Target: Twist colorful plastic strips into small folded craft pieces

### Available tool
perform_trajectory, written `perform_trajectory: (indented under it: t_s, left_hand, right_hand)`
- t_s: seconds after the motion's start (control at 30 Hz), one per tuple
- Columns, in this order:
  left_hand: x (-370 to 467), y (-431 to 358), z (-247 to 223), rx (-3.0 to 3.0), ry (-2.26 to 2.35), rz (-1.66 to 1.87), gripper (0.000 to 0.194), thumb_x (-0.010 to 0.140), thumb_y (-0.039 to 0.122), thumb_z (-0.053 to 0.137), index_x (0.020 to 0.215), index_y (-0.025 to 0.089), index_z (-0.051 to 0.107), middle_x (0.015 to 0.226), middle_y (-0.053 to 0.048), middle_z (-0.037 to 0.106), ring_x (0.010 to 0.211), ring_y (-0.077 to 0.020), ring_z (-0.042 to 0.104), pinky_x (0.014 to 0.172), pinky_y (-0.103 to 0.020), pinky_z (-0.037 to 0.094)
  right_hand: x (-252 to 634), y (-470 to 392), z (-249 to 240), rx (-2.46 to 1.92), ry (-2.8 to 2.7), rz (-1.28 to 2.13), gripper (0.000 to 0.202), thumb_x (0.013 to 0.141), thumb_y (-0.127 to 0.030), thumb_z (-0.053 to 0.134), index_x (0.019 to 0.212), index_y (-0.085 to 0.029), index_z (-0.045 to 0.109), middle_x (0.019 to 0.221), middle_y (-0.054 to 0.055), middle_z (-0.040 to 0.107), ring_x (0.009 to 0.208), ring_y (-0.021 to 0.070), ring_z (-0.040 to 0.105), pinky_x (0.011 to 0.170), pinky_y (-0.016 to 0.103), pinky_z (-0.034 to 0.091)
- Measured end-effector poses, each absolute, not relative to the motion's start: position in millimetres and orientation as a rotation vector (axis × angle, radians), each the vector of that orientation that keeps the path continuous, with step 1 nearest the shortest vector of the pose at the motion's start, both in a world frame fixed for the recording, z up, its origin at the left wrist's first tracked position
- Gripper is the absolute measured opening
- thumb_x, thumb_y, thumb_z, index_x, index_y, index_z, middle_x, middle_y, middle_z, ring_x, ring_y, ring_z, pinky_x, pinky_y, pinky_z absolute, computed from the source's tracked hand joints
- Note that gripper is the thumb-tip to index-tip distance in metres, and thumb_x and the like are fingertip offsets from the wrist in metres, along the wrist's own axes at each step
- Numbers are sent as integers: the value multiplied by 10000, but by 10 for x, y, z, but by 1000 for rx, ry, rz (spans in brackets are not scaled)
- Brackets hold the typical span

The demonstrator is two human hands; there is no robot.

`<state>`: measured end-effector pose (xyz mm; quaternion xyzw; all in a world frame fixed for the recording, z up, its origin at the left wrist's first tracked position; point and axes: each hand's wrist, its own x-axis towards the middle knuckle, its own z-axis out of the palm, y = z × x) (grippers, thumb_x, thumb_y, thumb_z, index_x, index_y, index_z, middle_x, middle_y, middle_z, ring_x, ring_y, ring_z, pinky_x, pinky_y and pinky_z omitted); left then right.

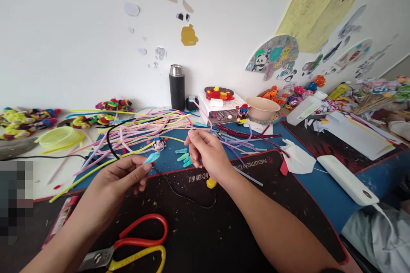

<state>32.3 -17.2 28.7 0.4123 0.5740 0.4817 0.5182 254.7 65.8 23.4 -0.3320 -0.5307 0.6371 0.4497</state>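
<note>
My left hand [123,177] pinches a small light-blue pipe-cleaner piece [151,157] between thumb and fingers, above the black desk mat [205,230]. My right hand [206,151] is raised just right of it, fingertips pinched together near the ends of a spread of coloured pipe cleaners [141,130]; what it grips is too thin to make out. Several short teal pieces [183,155] lie on the blue mat [326,192] between the hands. A small pink-and-white pipe-cleaner figure [159,144] lies just beyond the left fingertips.
Red-and-yellow scissors [134,243] lie near the front edge. A thin black wire [179,192] crosses the mat. A black flask [177,86], a white box of craft pieces [219,104], a tan bowl [262,108] and a white power strip [346,179] stand further back and right.
</note>
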Motion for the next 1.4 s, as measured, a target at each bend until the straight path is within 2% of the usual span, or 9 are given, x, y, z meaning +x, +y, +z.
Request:
perform_trajectory:
  t_s: [0.23,0.43,0.6,0.8,0.97,1.27,1.4]
  left_hand:
    - [306,-160,224,1042,1360,1137,488,709,636,949,752,204,727,608,29,632,581,-139,522,565,-250,423]
    - [348,-161,247,1153,1362,1043,529,754,719,869,690,216,720,581,15,615,553,-146,500,539,-252,416]
    - [401,-176,231,1241,1323,907,541,779,730,840,668,216,715,604,-4,639,574,-161,533,561,-258,450]
    - [367,-188,189,1243,1331,914,430,773,630,894,893,228,798,744,-14,711,692,-199,613,628,-271,502]
    - [376,-190,236,1255,1324,899,376,719,558,945,780,220,792,681,-7,691,654,-187,595,610,-260,473]
    - [400,-166,234,1212,1327,939,390,712,572,947,774,219,792,654,-8,695,624,-183,598,582,-261,481]
    - [385,-177,218,1195,1344,970,403,741,582,931,800,218,770,662,-3,702,628,-183,610,593,-266,487]
  right_hand:
    - [2508,605,200,-819,-1437,1619,422,1013,-622,684,956,-206,646,567,-94,541,408,82,478,418,205,353]
    - [2464,497,219,-826,-1619,1615,250,1025,-441,726,1101,-207,682,593,-97,571,431,83,498,452,200,377]
    - [2442,456,188,-830,-1678,1600,198,1034,-396,714,1019,-204,672,605,-87,585,445,79,504,474,202,399]
    - [2422,439,151,-837,-1710,1602,220,1008,-402,754,969,-205,665,606,-87,583,448,81,513,475,202,401]
    - [2396,400,153,-855,-1752,1609,188,1017,-379,742,972,-209,675,579,-97,569,449,83,514,489,205,401]
    - [2392,396,137,-945,-1807,1528,174,1032,-389,727,1033,-215,716,597,-85,583,458,91,532,498,215,418]
    - [2389,394,110,-953,-1788,1512,191,1030,-396,725,989,-210,701,606,-83,583,460,92,542,488,212,414]
